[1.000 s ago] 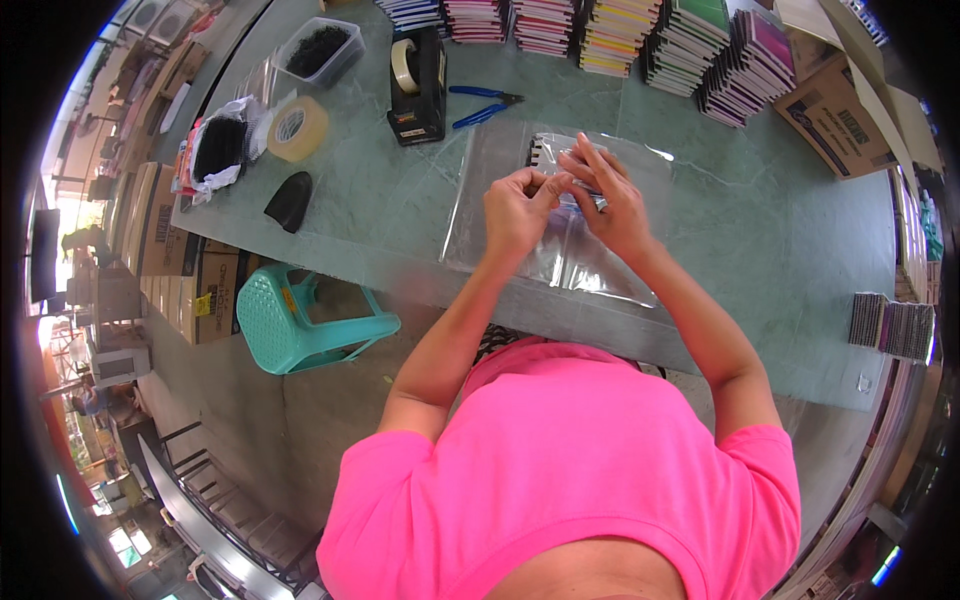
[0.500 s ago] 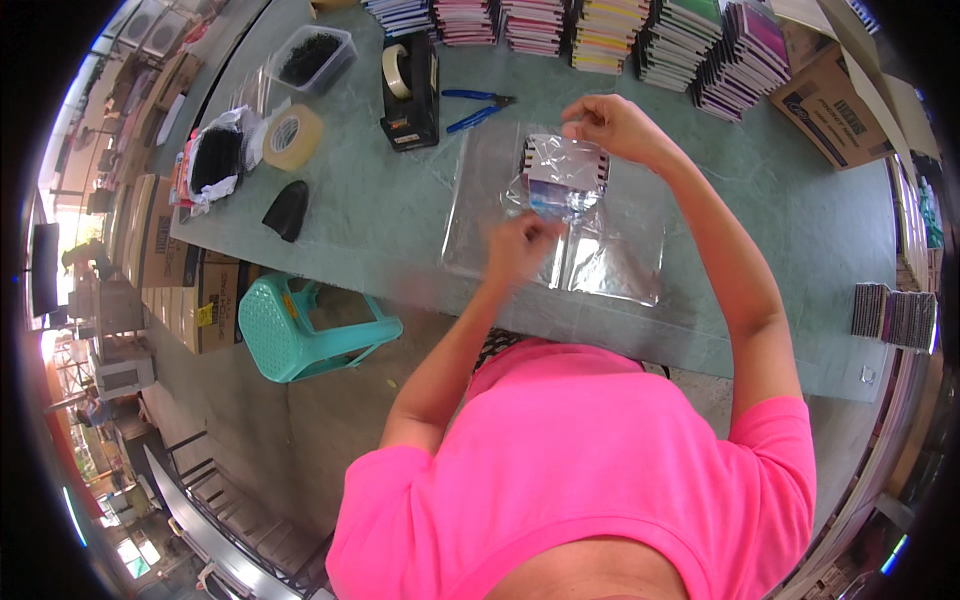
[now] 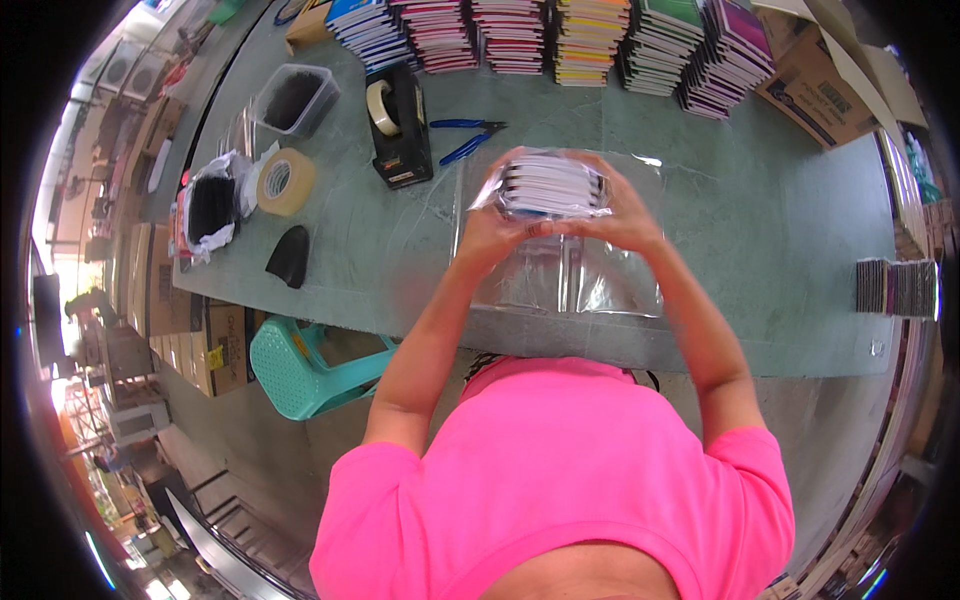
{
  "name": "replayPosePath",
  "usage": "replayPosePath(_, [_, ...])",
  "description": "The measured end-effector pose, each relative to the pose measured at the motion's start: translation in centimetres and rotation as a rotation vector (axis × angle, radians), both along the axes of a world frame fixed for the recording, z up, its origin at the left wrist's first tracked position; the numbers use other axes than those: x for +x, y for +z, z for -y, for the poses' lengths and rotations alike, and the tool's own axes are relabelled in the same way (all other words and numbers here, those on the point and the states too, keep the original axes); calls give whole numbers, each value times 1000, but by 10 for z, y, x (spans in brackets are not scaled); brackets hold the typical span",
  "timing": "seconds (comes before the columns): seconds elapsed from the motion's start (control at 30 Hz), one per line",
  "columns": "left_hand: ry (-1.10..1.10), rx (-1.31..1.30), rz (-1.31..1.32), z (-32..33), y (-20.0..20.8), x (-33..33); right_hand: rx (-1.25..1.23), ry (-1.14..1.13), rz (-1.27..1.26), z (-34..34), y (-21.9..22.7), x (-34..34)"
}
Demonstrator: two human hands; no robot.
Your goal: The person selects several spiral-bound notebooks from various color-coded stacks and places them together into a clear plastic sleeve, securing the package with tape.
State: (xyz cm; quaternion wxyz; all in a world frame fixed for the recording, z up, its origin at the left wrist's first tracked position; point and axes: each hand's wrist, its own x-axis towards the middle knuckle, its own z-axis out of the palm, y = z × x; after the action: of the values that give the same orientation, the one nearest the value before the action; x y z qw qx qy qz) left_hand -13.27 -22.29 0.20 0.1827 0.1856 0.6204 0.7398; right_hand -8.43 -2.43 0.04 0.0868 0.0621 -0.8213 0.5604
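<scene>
Both my hands grip a bundle of small notebooks, its white page edges turned up toward me and dark binding showing at its two sides. Clear plastic film is drawn around the bundle. My left hand is closed on its left side and my right hand on its right, with thumbs along the near side. Some of the fingers are hidden behind the bundle. Beneath lies a spread of flat clear plastic bags, shiny and creased, near the front table edge.
Notebook stacks in several colours line the back. To the left are a black tape dispenser, blue nippers, a tape roll and a plastic tub. A carton stands back right; a teal stool is left below.
Both hands have closed around the notebook bundle, which is now tipped so its page edges face up. My right hand has come down from beyond it. The view has shifted slightly.
</scene>
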Motion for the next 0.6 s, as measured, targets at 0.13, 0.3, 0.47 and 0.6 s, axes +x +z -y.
replayPosePath(0.13, [21, 146, -174, -2, -2, -21, -555, -164, 50, 40, -3, -7])
replayPosePath(0.3, [253, -57, -22, -24, 15, -16, -548, -333, -81, 62, 8, -25])
replayPosePath(0.47, [228, -101, 84, -25, 3, -20, -551, -225, 55, 48, -20, -15])
replayPosePath(0.6, [-27, -58, -324, 21, 68, -44, -199, -97, -272, 25, 56, -11])
